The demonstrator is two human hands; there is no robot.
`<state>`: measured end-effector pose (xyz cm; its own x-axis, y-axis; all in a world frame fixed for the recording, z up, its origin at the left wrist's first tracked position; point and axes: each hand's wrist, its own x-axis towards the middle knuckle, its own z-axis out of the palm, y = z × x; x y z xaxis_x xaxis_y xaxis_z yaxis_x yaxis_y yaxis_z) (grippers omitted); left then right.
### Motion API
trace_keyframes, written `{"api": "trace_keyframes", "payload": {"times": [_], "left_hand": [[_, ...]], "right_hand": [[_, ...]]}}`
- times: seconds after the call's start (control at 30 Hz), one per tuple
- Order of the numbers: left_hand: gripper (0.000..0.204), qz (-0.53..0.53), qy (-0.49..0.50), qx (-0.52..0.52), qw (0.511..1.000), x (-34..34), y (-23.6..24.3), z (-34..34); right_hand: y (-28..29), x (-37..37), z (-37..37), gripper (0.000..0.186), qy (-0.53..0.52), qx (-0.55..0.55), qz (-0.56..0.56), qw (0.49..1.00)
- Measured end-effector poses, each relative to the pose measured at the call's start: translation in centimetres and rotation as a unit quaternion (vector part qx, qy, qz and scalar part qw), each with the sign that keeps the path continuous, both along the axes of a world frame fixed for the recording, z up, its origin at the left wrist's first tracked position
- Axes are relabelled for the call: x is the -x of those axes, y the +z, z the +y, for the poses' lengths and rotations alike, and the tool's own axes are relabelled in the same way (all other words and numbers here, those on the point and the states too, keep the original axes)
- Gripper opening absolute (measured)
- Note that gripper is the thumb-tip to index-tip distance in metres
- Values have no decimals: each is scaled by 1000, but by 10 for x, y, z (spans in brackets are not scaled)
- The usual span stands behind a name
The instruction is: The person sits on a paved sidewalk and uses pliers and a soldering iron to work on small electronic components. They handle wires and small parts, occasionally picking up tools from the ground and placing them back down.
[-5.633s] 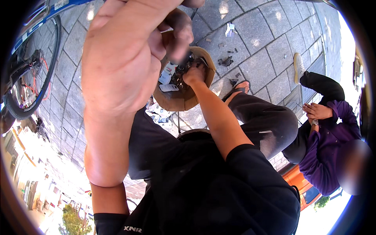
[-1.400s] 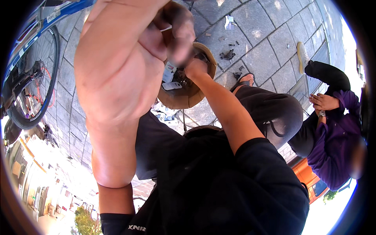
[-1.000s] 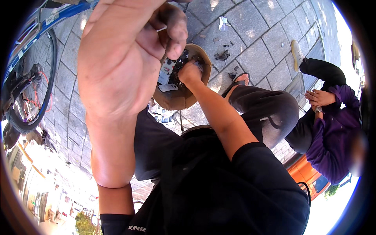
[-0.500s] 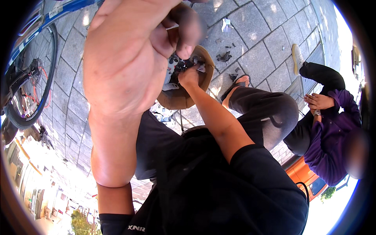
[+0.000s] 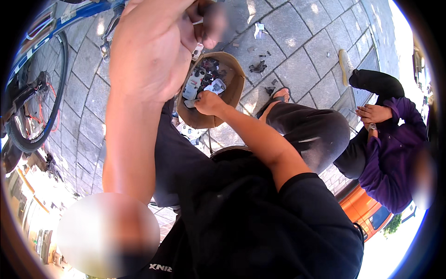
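Observation:
My left forearm and left hand (image 5: 148, 60) loom large and close at the upper left. Its fingers are curled inward and partly blurred, so whatever they grip is hidden. Lower down, my right hand (image 5: 209, 103) reaches into an open brown cardboard box (image 5: 234, 95) between my legs. Its fingers are pinched together at the box's near left side, beside a pale grey piece (image 5: 190, 103). A white and grey packet (image 5: 215, 87) lies just beyond the knuckles, and the box also holds black parts (image 5: 211, 67) and other white packets (image 5: 193, 86).
A bicycle wheel (image 5: 62, 88) and blue frame (image 5: 83, 13) stand at the left. Small black scraps (image 5: 258, 67) and a white packet (image 5: 259, 30) lie on the grey paving (image 5: 288, 28). A person in a purple shirt (image 5: 390, 158) sits at the right with hands together.
My right hand has drawn back toward the near left side of the box, uncovering more of its contents. The left hand has shifted slightly up and left in view.

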<state>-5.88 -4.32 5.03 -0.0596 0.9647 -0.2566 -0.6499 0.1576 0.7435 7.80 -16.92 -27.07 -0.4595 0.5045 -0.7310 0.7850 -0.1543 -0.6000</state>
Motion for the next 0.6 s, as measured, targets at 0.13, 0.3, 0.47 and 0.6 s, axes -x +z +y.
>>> {"api": "trace_keyframes", "payload": {"times": [0.13,0.3,0.47,0.6], "left_hand": [[17,15,-34,-7,999,-4,3,1],[15,96,-70,17,993,-7,4,3],[16,144,-154,57,976,-27,-1,3],[19,135,-186,61,971,-37,-7,6]], "right_hand": [[75,-31,71,41,249,-46,-16,967],[194,-90,154,40,86,-250,-36,964],[288,-116,163,25,-178,-233,251,922],[299,-114,163,16,-220,-203,385,873]]}}
